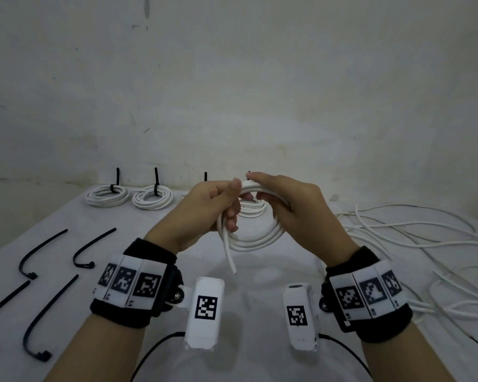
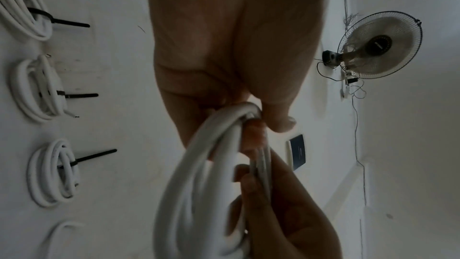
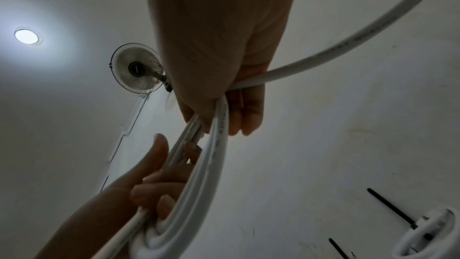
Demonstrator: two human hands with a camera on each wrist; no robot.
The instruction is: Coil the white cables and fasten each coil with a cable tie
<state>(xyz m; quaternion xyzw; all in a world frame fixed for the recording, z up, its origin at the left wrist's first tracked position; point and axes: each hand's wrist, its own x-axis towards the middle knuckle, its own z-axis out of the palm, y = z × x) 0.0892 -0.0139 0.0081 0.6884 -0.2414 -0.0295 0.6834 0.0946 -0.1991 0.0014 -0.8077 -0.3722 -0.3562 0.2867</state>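
- The head view looks forward and down from above the tabletop (image 1: 149, 244), facing the wall at 12 o'clock, with both hands near centre.
- The left wrist view looks along the left hand (image 2: 224, 46), very close, rotated sideways.
- The right wrist view looks upward, very close.
- Both wrist views share the wall fan (image 2: 381, 46), and all three share the white cable coil (image 1: 254, 238).

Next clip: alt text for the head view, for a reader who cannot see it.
Both hands hold a white cable coil above a white table, left hand and right hand gripping its sides. Tied coils lie behind, black cable ties left, loose cables right.
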